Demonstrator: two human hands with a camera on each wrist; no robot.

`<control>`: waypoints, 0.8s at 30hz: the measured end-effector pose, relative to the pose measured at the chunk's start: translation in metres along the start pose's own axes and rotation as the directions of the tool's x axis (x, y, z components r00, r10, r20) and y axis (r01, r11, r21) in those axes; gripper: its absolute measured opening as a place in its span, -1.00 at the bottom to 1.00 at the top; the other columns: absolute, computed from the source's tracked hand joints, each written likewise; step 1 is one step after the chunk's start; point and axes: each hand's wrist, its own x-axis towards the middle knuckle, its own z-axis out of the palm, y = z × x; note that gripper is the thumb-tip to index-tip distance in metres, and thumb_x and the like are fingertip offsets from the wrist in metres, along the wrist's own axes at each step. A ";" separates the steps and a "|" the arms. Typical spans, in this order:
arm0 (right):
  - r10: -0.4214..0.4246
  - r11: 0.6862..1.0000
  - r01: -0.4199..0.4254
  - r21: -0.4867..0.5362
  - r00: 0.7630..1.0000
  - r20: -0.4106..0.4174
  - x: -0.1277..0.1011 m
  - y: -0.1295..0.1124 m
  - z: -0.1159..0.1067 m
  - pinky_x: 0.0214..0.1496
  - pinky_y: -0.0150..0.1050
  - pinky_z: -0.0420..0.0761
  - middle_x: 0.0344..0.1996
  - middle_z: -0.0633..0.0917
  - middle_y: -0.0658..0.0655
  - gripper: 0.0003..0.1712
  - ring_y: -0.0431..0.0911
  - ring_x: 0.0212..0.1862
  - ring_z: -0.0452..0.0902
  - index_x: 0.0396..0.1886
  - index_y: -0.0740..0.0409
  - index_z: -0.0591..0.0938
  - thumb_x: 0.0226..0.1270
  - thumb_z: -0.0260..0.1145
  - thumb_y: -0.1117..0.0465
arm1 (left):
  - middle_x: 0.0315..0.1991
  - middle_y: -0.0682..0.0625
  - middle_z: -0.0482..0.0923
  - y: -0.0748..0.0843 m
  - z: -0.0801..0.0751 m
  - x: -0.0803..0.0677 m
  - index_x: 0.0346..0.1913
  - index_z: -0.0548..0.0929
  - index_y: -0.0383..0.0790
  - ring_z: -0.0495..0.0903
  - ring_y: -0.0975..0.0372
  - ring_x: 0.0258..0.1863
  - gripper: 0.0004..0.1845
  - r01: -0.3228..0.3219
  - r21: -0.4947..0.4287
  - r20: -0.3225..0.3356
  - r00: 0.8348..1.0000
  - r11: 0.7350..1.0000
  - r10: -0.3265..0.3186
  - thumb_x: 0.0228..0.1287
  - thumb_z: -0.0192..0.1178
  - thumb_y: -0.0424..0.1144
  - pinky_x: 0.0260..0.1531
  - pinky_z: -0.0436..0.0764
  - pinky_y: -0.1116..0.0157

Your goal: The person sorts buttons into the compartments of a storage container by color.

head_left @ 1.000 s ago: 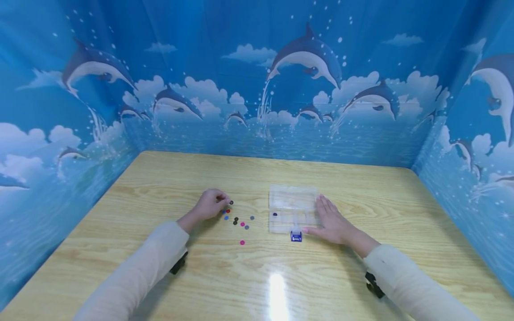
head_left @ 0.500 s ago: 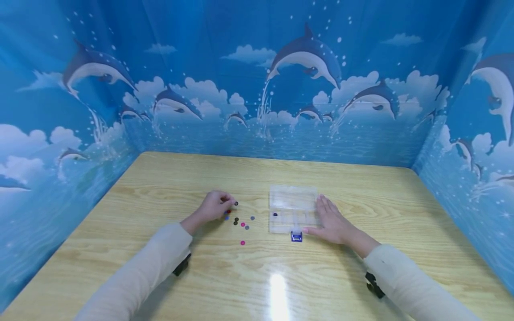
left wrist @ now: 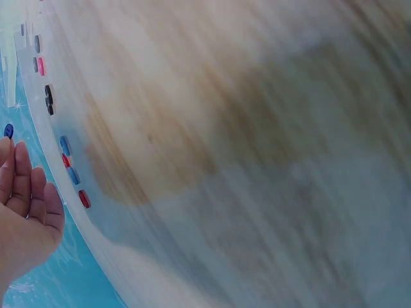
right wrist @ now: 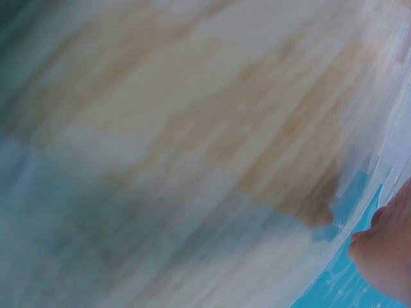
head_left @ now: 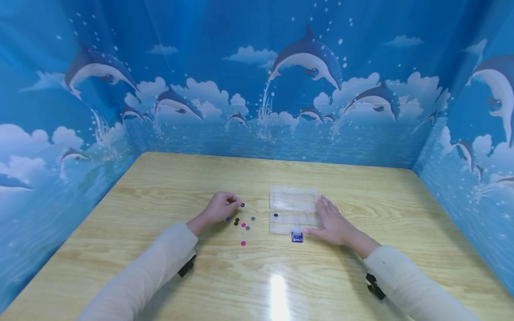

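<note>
My left hand (head_left: 218, 208) pinches a small dark blue button (left wrist: 9, 131) between thumb and fingertips, raised off the table. In the head view this button (head_left: 242, 205) shows at the fingertips, left of a clear plastic box (head_left: 287, 228). The box lies with its lid (head_left: 294, 197) folded back. One dark button (head_left: 275, 215) sits in its left compartment. My right hand (head_left: 335, 224) rests against the box's right side, fingers extended and thumb near the purple-blue piece (head_left: 297, 237) at its front. In the right wrist view only part of that hand (right wrist: 388, 247) shows.
Loose buttons lie between my left hand and the box: black ones (head_left: 236, 221), pink ones (head_left: 243, 243), grey ones (head_left: 247, 228). Blue (left wrist: 65, 145) and red ones (left wrist: 85, 199) lie beside my left hand. A dolphin-print curtain (head_left: 257, 89) surrounds the wooden table (head_left: 341, 285).
My left hand has moved right toward the box with the dark button in its fingertips, covering the red buttons in the head view. My right hand and the box stay put.
</note>
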 end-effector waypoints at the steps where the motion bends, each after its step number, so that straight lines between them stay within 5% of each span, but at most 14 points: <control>1: -0.001 1.000 0.001 0.002 1.000 0.000 0.000 0.000 0.000 0.44 0.15 -0.15 0.40 -0.16 0.49 0.19 0.32 0.44 -0.27 0.36 0.54 -0.12 0.20 0.10 -0.33 | -0.33 -0.14 0.64 0.000 0.000 0.000 -0.28 0.65 -0.35 0.57 0.18 -0.30 -0.87 0.005 0.000 0.000 1.000 1.000 -0.005 0.22 0.16 -0.34 -0.22 0.59 0.30; 15: -0.015 0.999 0.016 0.039 1.000 -0.025 -0.002 -0.002 -0.001 0.42 0.18 -0.13 0.39 -0.13 0.52 0.19 0.34 0.42 -0.24 0.35 0.57 -0.09 0.19 0.12 -0.31 | -0.30 -0.13 0.63 0.000 0.002 0.001 -0.26 0.64 -0.34 0.56 0.18 -0.26 -0.86 0.031 -0.012 0.003 1.000 0.999 -0.031 0.23 0.16 -0.31 -0.16 0.58 0.28; 24: 0.003 1.000 -0.003 0.027 1.000 -0.005 -0.002 -0.001 -0.001 0.43 0.16 -0.15 0.40 -0.16 0.50 0.19 0.32 0.43 -0.27 0.36 0.55 -0.12 0.20 0.10 -0.33 | -0.30 -0.13 0.65 0.009 0.006 0.002 -0.26 0.66 -0.33 0.55 0.20 -0.32 -0.85 0.020 -0.025 0.009 1.000 0.999 -0.020 0.25 0.15 -0.30 -0.33 0.54 0.39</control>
